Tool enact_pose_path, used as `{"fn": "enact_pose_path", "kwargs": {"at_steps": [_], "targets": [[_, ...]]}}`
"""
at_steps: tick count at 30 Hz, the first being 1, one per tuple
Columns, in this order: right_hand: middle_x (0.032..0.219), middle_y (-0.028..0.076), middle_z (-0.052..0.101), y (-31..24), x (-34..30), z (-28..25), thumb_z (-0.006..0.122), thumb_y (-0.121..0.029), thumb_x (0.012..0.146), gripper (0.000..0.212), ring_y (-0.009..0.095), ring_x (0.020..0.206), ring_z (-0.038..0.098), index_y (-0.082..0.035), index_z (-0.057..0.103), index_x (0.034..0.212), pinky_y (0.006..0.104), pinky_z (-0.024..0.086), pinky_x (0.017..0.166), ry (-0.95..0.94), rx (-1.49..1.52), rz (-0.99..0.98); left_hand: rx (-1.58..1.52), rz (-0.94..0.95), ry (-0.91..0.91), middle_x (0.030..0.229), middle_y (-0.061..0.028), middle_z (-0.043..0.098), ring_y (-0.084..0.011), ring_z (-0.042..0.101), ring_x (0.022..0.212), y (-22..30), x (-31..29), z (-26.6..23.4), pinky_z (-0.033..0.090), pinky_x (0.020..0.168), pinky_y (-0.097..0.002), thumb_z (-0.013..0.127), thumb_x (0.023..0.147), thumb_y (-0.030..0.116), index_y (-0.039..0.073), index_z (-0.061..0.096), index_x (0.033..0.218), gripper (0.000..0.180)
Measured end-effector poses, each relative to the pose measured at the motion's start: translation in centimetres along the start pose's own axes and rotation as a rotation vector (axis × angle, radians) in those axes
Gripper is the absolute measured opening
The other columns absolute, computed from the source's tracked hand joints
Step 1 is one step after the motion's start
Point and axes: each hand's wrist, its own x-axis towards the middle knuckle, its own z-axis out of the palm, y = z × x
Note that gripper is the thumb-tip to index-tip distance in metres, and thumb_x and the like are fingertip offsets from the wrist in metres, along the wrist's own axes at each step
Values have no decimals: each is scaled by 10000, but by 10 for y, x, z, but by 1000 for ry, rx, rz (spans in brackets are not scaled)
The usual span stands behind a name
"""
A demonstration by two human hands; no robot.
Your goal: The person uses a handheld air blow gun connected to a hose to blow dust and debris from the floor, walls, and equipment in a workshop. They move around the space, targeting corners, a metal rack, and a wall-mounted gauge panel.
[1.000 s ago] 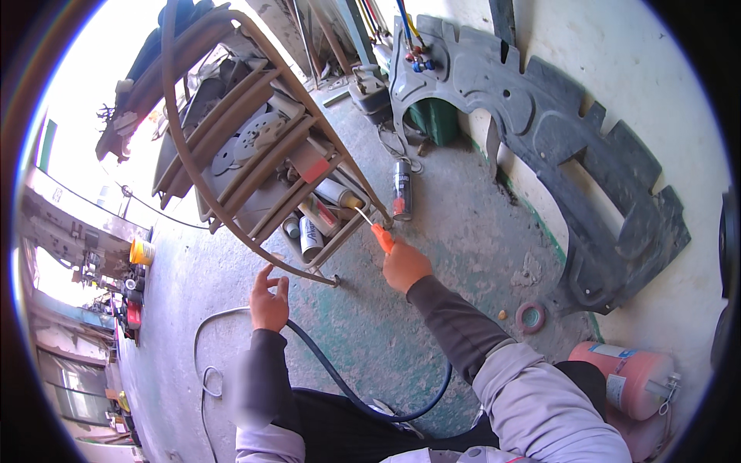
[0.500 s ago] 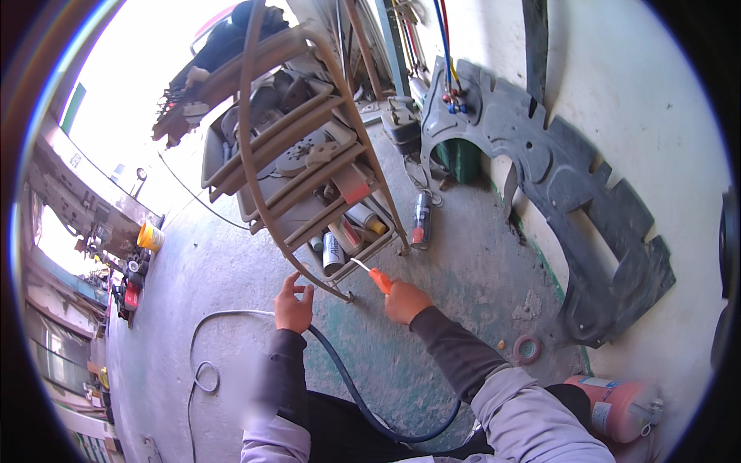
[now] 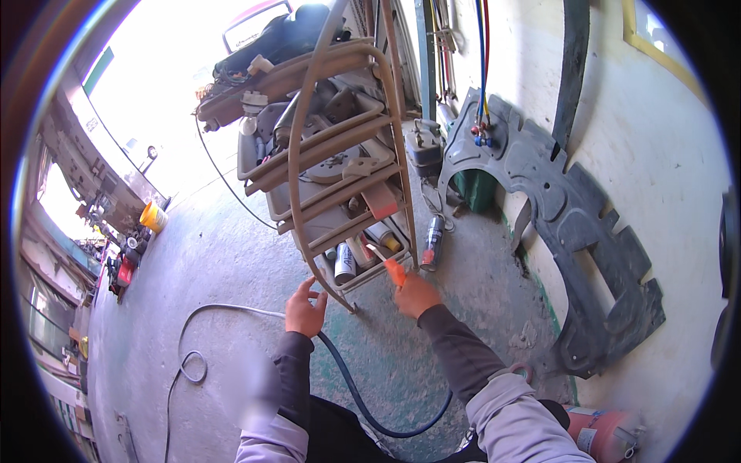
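In my right hand [image 3: 417, 295] is an orange-handled tool [image 3: 395, 272] with a thin pale tip, my fingers wrapped round the handle. The tip points toward the lowest tray [image 3: 360, 282] of a brown metal rack; whether it touches anything there I cannot tell. That tray holds a white spray can [image 3: 344, 262] and other cans and bottles. My left hand [image 3: 306, 310] is beside the rack's curved front leg, thumb and fingers apart, with nothing visible in it. A dark blue hose [image 3: 351, 386] passes behind my left wrist and loops toward my right side.
Grey parts fill the upper trays of the rack [image 3: 340, 181]. A spray can [image 3: 432, 243] stands on the floor to its right. A large dark plastic liner [image 3: 556, 208] leans on the wall. A pink cylinder [image 3: 602, 432] lies at lower right; a grey cable [image 3: 181, 339] curls at left.
My view has turned, so the rack and wall appear farther right and lower. The orange-handled tool stays in my right hand near the lowest tray. My left hand keeps its pose.
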Motion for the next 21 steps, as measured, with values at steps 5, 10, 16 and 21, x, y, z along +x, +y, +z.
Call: {"fn": "enact_pose_path", "kwargs": {"at_steps": [5, 10, 16, 21], "targets": [[1017, 265, 672, -19, 13, -5, 568, -266, 910, 359, 426, 973, 654, 20, 547, 1124, 508, 513, 848, 96, -2, -40, -17, 23, 5, 972, -155, 730, -352, 690, 906, -3, 0, -1, 528, 818, -428, 688, 874, 244, 81, 581, 1315, 481], [1020, 263, 672, -21, 21, -10, 589, -250, 901, 352, 422, 981, 654, 30, 545, 1112, 497, 515, 853, 67, 24, -37, -18, 17, 3, 959, -157, 728, -352, 686, 908, -5, 2, 0, 526, 815, -426, 689, 874, 240, 82, 583, 1314, 480], [1078, 254, 672, -7, 20, -18, 610, -245, 877, 395, 392, 1050, 650, 30, 553, 1154, 467, 512, 897, -38, -62, 29, -54, -8, -11, 958, -160, 727, -351, 688, 886, -7, 2, 0, 525, 798, -416, 690, 875, 231, 91, 585, 1317, 475], [1125, 245, 669, 2, 23, -13, 613, -247, 867, 429, 384, 1083, 646, 19, 550, 1198, 457, 509, 921, -81, -110, 128, -58, 13, -5, 953, -160, 728, -355, 691, 878, -6, 4, 0, 527, 796, -421, 692, 874, 230, 101, 586, 1317, 474]]}}
